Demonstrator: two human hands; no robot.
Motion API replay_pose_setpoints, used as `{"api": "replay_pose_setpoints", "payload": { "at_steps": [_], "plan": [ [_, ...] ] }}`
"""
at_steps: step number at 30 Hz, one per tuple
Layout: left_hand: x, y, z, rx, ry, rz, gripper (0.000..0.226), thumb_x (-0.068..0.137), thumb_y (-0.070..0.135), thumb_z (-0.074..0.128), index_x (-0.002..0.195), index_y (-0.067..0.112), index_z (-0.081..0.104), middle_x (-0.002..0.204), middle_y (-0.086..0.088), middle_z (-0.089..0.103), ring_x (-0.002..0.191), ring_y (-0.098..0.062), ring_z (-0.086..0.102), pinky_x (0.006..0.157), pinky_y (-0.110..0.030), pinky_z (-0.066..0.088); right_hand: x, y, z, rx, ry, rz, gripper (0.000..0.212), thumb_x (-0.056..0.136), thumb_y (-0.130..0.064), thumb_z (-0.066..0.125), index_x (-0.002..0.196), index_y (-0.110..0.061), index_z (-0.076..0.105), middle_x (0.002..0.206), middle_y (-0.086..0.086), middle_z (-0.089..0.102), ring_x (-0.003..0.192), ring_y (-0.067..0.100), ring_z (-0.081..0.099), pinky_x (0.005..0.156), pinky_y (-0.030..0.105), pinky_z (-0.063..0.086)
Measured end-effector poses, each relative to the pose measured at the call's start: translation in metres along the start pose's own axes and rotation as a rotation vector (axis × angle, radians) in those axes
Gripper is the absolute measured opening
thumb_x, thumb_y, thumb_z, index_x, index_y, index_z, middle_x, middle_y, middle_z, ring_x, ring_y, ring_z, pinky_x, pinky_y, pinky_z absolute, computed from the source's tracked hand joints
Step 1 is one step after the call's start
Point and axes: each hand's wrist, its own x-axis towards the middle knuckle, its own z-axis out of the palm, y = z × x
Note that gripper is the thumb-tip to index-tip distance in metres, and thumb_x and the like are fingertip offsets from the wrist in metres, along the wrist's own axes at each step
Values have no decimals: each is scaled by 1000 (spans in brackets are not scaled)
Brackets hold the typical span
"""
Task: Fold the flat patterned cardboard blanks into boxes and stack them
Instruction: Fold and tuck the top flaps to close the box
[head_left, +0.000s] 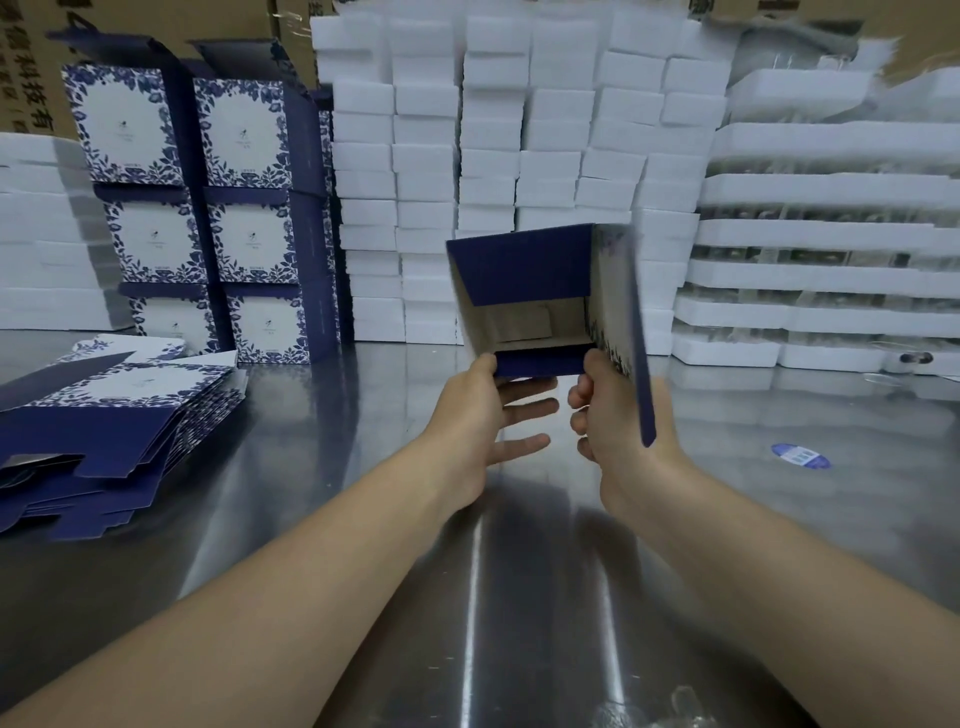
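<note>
Above the steel table (311, 395), a motion-blurred side flap (641, 338) hides part of the right hand (618, 421), whose curled fingers grip the lower corner of the half-folded box (524, 270). Its open mouth faces the camera. The left hand (467, 415) spreads straight fingers beneath.

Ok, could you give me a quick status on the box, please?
Right hand grips box at near right corner. Left hand, fingers straight, props its near left corner. Box half-folded, side flap open. Nothing in the way.

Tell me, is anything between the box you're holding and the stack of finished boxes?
Nothing visible: only bare table between the box and the stacked boxes. The flat blanks lie nearer, off the path.
</note>
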Motion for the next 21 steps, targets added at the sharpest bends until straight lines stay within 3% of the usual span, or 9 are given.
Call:
{"api": "replay_pose_setpoints", "payload": {
  "at_steps": [4, 7, 9, 12, 14, 16, 18, 19, 21],
  "plan": [
    [-1, -2, 3, 29, -48, -46, 51, 112, 57, 32, 121, 21, 68, 94, 0, 83, 85, -19, 81, 64, -38, 66, 2, -1, 1, 15, 26, -33, 41, 106, -26, 55, 65, -25, 53, 67, -1, 55, 50, 9, 44, 44, 20, 36],
    [0, -1, 1, 7, -27, 26, 45, 115, 40, 29, 114, 19, 69, 92, 1, 83, 84, -18, 81, 65, -37, 66, 0, -2, 1, 83, -83, 6, 47, 108, -36, 53, 64, -20, 54, 56, -6, 53, 39, 4, 41, 39, 17, 36],
    [4, 3, -4, 6, 25, 70, 44, 115, 33, 30, 114, 18, 71, 92, 0, 83, 84, -17, 81, 66, -37, 66, -1, -4, -2, -40, -158, -68, 45, 106, -47, 57, 71, -19, 59, 60, -7, 60, 42, 3, 48, 44, 17, 42],
    [9, 10, -11, 46, 93, 97, 41, 114, 33, 31, 112, 18, 69, 98, -6, 82, 83, -19, 81, 68, -38, 67, -1, -6, -6, -325, -315, -170, 33, 101, -55, 64, 101, -22, 67, 91, -6, 73, 65, 4, 67, 65, 29, 57],
    [11, 13, -15, 91, 127, 110, 39, 114, 32, 29, 113, 20, 66, 106, -7, 79, 86, -19, 81, 67, -38, 67, 3, -4, -8, -485, -325, -219, 43, 99, -39, 72, 132, -13, 60, 122, 4, 71, 95, 22, 70, 90, 38, 57],
    [13, 14, -18, 167, 144, 132, 39, 113, 31, 29, 111, 21, 66, 110, -6, 78, 91, -19, 79, 67, -37, 67, 5, 0, -14, -226, -288, -113, 34, 106, -11, 61, 139, -3, 55, 132, 12, 70, 112, 30, 69, 100, 34, 51],
    [16, 14, -21, 207, 161, 135, 37, 112, 32, 30, 112, 21, 66, 114, -5, 76, 95, -19, 77, 69, -37, 67, 4, -3, -21, 222, -414, 2, 20, 111, -4, 42, 116, -7, 61, 99, 7, 80, 94, 17, 76, 83, 23, 57],
    [16, 13, -22, 206, 169, 130, 36, 111, 34, 32, 114, 21, 65, 115, -4, 75, 96, -19, 76, 69, -38, 67, 7, -3, -24, 348, -427, 13, 19, 112, -15, 43, 118, -13, 61, 98, 3, 80, 94, 13, 76, 84, 21, 57],
    [16, 13, -23, 195, 188, 121, 33, 110, 42, 38, 116, 22, 64, 115, -1, 72, 100, -19, 74, 72, -41, 67, 12, 0, -24, 95, -352, -211, 47, 104, -49, 51, 146, -27, 51, 144, 6, 64, 133, 22, 61, 113, 38, 49]
  ]
}}
